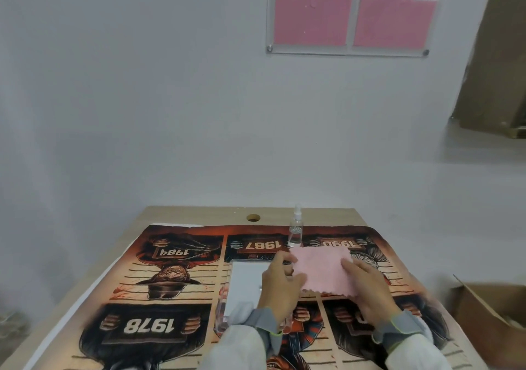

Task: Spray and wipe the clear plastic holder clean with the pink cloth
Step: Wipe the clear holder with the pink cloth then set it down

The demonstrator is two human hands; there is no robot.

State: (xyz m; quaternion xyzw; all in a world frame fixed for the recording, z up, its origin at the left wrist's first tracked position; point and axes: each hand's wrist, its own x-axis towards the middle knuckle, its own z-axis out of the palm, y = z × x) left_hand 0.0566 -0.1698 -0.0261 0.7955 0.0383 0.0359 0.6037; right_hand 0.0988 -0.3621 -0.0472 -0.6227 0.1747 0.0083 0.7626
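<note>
Nearest the camera, two white sleeves with grey cuffs reach out over a printed mat (159, 284) that covers the bench (199, 213). The left hand (280, 290) and right hand (367, 287) each pinch an edge of the pink cloth (324, 273), holding it spread between them above the mat; both grips are clenched on the cloth. The clear holder (244, 284) lies flat on the mat just left of the cloth, partly under the left hand and wrist. Beyond the cloth a small clear spray bottle (296, 228) stands upright on the mat, well apart from the bench's cable hole (253, 217).
</note>
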